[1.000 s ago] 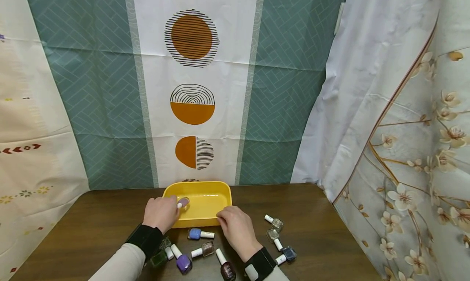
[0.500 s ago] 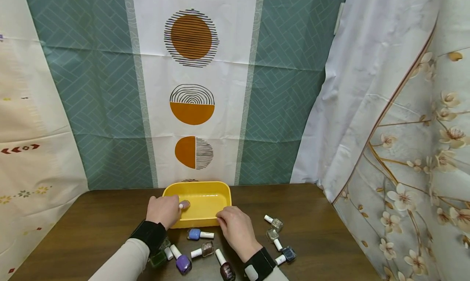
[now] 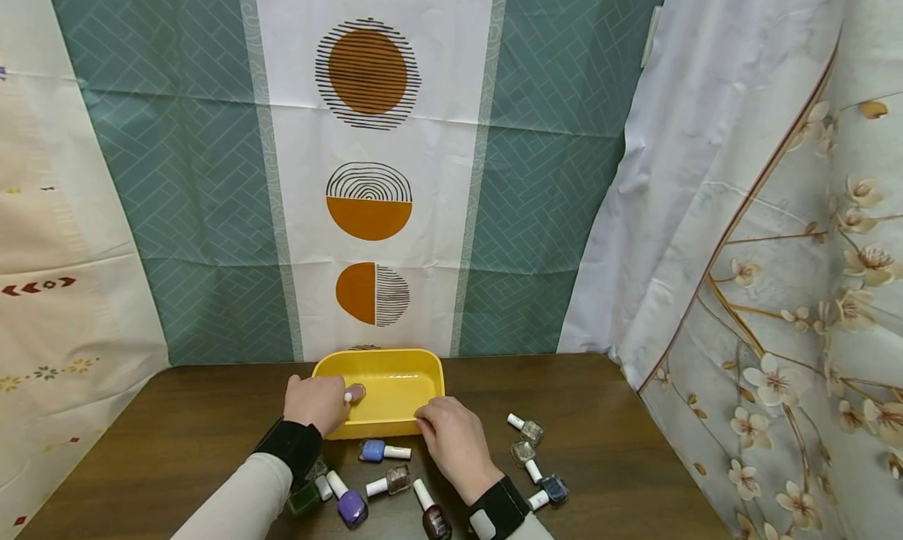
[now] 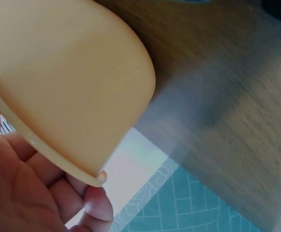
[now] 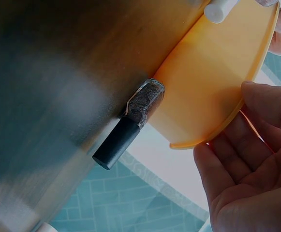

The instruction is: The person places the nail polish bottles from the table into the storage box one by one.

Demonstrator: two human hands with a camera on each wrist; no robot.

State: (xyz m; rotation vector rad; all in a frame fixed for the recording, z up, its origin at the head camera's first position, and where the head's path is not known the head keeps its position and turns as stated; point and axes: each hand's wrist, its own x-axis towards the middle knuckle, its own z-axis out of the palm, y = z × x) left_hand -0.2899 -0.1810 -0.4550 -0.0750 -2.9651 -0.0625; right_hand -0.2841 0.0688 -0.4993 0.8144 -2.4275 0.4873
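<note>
A yellow plastic tray (image 3: 381,429) stands at the back of the table. My left hand (image 3: 313,404) reaches over its left side and holds a mauve nail polish bottle (image 3: 358,391) by its white cap, low inside the tray. In the left wrist view the left fingers (image 4: 65,193) lie along the tray rim, and the bottle is out of sight. My right hand (image 3: 458,444) pinches the tray's front right rim; the right wrist view shows its thumb (image 5: 266,99) against that rim. Just before the tray lies a blue nail polish bottle (image 3: 374,450).
Several nail polish bottles lie in front: purple (image 3: 352,509), glittery (image 3: 398,478), dark red (image 3: 436,521) and green (image 3: 305,499). To the right are two glitter bottles (image 3: 524,451) and a dark blue one (image 3: 555,488). A black-capped bottle (image 5: 118,142) shows beside the tray.
My left hand has shifted slightly right, and the mauve bottle has come down a little in the tray. The right hand and the tray have stayed in place.
</note>
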